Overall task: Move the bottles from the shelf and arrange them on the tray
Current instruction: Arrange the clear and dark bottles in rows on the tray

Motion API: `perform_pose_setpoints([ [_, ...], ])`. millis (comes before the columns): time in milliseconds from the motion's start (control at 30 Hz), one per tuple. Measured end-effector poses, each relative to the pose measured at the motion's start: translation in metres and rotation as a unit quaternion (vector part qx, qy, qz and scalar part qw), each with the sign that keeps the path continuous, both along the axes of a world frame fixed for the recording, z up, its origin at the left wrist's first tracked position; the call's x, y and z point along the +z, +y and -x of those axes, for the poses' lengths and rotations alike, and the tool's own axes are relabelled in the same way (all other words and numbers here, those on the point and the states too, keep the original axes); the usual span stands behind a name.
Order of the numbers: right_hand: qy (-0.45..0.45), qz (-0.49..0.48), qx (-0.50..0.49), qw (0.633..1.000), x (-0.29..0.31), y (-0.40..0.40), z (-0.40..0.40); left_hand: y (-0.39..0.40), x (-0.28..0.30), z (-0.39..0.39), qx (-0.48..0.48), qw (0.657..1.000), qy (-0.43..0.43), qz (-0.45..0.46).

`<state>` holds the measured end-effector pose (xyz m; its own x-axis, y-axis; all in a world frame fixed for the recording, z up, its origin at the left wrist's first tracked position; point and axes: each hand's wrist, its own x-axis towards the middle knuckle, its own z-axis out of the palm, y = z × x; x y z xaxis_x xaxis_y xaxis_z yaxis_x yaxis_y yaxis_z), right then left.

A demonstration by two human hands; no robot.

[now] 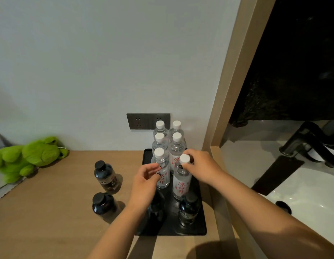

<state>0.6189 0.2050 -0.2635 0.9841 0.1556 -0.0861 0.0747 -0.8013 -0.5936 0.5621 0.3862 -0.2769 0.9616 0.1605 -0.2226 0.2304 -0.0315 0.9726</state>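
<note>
A black tray (201, 228) lies on the wooden shelf (50, 212) against the wall. Several clear water bottles with white caps stand on it in two columns. My right hand (201, 165) grips the cap and neck of the front-right clear bottle (181, 184). My left hand (145, 182) hovers with loosely curled fingers, fingertips at the side of the front-left clear bottle (162, 165). One dark bottle (189, 209) stands at the tray's front right; another dark bottle (156, 210) is partly hidden under my left wrist. Two dark bottles (106, 176) (103, 204) stand on the shelf left of the tray.
A green plush toy (28, 157) lies at the shelf's far left. A dark wall socket (141, 121) sits behind the bottles. A wooden frame (218, 128) borders the tray's right side; beyond it are a white basin (302, 193) and a black faucet (308, 146).
</note>
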Motion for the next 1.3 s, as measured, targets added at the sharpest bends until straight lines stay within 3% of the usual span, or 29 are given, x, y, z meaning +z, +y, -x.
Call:
perform_pose_setpoints([
  [267,0.000,0.063,-0.021,0.998,-0.001,0.022,-0.019,0.019,-0.007,-0.009,-0.068,0.996,0.035,-0.042],
  [367,0.017,0.058,-0.027,0.998,0.001,0.024,-0.020,0.022,-0.006,-0.019,-0.053,0.996,0.036,-0.053],
  [533,0.043,0.032,-0.042,0.998,0.004,0.018,-0.016,0.031,-0.010,-0.040,-0.038,0.986,-0.006,-0.160],
  [633,0.026,0.036,-0.057,0.997,0.002,0.017,-0.012,0.034,-0.007,-0.057,-0.107,0.969,-0.063,-0.215],
  [867,-0.011,0.019,-0.084,0.996,-0.005,0.028,-0.015,0.032,-0.001,-0.083,-0.236,0.913,-0.109,-0.315],
  [1067,-0.028,0.038,-0.077,0.996,-0.011,0.035,-0.020,0.032,-0.003,-0.087,-0.260,0.864,-0.171,-0.395],
  [1300,-0.044,0.094,-0.051,0.993,-0.014,0.044,-0.022,0.034,-0.007,-0.087,-0.265,0.858,-0.198,-0.394],
])
